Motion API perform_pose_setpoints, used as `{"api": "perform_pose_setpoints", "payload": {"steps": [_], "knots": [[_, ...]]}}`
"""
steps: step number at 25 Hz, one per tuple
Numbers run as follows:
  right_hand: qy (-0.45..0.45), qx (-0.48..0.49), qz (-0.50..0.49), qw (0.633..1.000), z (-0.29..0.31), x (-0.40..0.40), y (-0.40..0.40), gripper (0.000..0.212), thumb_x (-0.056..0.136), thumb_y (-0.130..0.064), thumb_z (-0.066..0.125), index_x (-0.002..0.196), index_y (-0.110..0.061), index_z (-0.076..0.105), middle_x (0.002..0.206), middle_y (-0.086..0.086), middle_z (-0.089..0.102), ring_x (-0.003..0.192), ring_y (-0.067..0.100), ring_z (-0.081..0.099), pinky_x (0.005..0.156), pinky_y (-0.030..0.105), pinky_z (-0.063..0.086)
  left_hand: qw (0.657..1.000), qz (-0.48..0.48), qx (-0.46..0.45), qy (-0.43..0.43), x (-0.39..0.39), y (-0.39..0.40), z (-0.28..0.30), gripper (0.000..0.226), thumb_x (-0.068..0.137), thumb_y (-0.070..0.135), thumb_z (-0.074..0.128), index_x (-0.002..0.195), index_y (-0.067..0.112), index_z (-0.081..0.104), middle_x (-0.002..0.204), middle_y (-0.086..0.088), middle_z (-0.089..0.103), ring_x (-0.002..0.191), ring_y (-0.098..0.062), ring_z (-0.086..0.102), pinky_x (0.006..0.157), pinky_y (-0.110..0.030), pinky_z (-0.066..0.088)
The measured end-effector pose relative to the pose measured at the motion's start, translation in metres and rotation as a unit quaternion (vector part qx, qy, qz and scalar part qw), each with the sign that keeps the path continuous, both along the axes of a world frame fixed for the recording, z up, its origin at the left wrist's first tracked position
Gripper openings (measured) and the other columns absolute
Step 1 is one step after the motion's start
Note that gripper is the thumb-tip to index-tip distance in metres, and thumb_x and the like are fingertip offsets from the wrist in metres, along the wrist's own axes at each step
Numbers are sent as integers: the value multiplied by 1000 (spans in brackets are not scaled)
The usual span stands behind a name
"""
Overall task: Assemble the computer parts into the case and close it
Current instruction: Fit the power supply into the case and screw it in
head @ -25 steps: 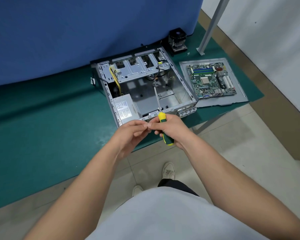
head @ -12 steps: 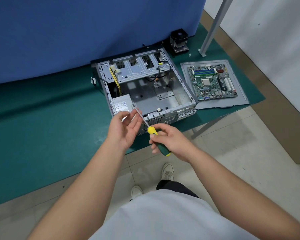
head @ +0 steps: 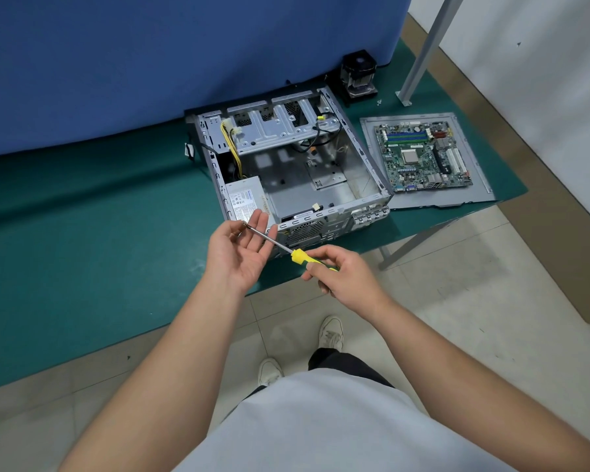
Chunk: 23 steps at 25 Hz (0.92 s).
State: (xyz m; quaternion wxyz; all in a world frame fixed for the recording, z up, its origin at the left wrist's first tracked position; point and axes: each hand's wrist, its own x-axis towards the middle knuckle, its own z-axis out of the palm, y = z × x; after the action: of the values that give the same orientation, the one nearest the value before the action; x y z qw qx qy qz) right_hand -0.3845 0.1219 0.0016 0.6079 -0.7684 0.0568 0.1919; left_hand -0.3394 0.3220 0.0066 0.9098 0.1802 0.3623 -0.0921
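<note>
Gripping the yellow-and-green-handled screwdriver [head: 298, 255] in my right hand [head: 346, 279], tip resting on my spread left hand [head: 241, 255], I see the open grey metal computer case [head: 355, 148] at twelve o'clock, green motherboard [head: 423, 158] outside at two o'clock: fitting and closing remain.

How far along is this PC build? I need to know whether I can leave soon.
Early stage. Done: the power supply already sits in the open case. In hand: the right hand grips a screwdriver, its tip at the open left hand. Left: the motherboard lies on the side panel outside, the cooler stands behind, and the case is unclosed.
</note>
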Motion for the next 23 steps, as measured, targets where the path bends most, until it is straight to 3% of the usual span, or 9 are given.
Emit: {"api": "perform_pose_setpoints", "payload": {"steps": [4, 8, 13, 15, 17, 20, 23], "knots": [[2, 4, 0, 1000, 0, -6, 2, 15, 97, -17, 66, 111, -20, 71, 86, 1, 77, 57, 14, 51, 54, 20, 45, 1000, 5, 3, -4, -6, 2, 0, 12, 96, 3, 49, 106, 2, 56, 112, -19, 76, 100, -32, 76, 76, -52, 63], [-18, -29, 11, 999, -1, -9, 3, 15, 95, -21, 67, 108, -27, 72, 85, -3, 77, 59, 14, 52, 58, 31, 47, 1000, -5, 24, -3, -9, 7, 1, 11, 97, 2, 50, 105, 1, 56, 111, -21, 76, 100, -32, 76, 80, -54, 63], [-52, -96, 17, 994, -5, -14, 8, 16, 91, -29, 70, 106, -35, 72, 94, -13, 76, 67, -2, 60, 63, 24, 44, 995, -37, 86, 14, -15, 13, -1, 11, 100, 5, 50, 103, -1, 58, 106, -18, 77, 96, -29, 77, 82, -48, 63], [-81, -143, 35, 986, -5, -17, 12, 19, 92, -33, 69, 111, -35, 70, 95, -14, 74, 80, 6, 66, 68, 31, 51, 990, -51, 128, 24, -16, 17, -2, 12, 101, 6, 50, 107, -1, 57, 104, -17, 78, 94, -27, 77, 82, -45, 63], [-110, -180, 57, 976, -4, -20, 13, 22, 93, -35, 67, 115, -36, 68, 93, -15, 72, 81, 13, 65, 72, 35, 53, 984, -66, 163, 33, -17, 21, -3, 11, 101, 7, 51, 107, 0, 57, 102, -16, 78, 93, -26, 78, 80, -42, 64], [-146, -231, 82, 958, -1, -23, 16, 25, 95, -35, 64, 119, -37, 64, 93, -18, 67, 77, 7, 59, 67, 31, 49, 979, -85, 181, 46, -21, 28, -5, 10, 102, 7, 51, 102, 0, 59, 103, -17, 78, 93, -26, 78, 74, -39, 65], [-108, -258, 123, 952, -6, -30, 20, 23, 99, -38, 57, 122, -35, 56, 97, -11, 69, 82, 12, 62, 70, 36, 50, 975, -106, 187, 56, -26, 30, -11, 12, 102, 8, 52, 103, 0, 61, 103, -16, 78, 92, -25, 78, 73, -39, 65]]}}
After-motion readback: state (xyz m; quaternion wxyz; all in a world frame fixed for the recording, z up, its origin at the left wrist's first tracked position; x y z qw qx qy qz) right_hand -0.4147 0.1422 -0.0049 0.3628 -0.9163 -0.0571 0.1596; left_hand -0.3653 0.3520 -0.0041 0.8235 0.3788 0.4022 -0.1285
